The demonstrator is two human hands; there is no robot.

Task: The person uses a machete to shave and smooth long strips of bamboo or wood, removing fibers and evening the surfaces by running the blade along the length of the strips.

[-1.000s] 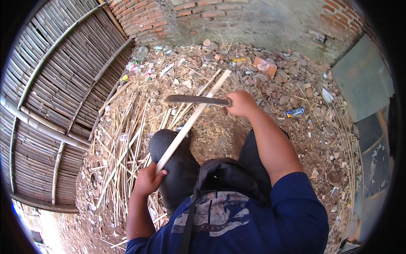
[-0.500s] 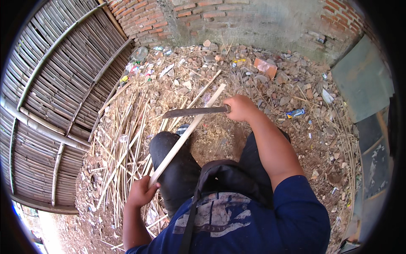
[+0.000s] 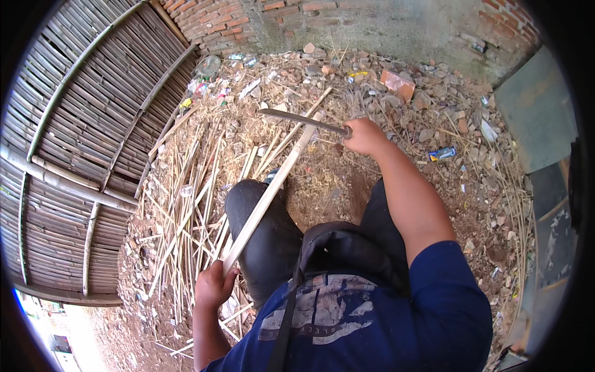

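Note:
In my left hand (image 3: 214, 286) is the lower end of a pale bamboo strip (image 3: 268, 199). The strip slants up and away to the right, passing over my left thigh. My right hand (image 3: 364, 136) is closed round the handle of a machete (image 3: 304, 119), its long dark blade pointing left. The blade lies across the strip near its far end; whether the two touch I cannot tell. Many thin split bamboo strips (image 3: 186, 217) lie in a loose heap on the ground left of my legs.
A bamboo-slat wall (image 3: 74, 124) rises at the left, a brick and plaster wall (image 3: 372, 31) at the back. Rubble, a broken orange tile (image 3: 397, 85) and a blue wrapper (image 3: 442, 154) litter the ground. Grey panels (image 3: 536, 111) lean at the right.
My right hand and the machete have moved away from me and slightly right, the blade now tilted with its tip higher. The view has shifted a little; my left hand keeps hold of the strip.

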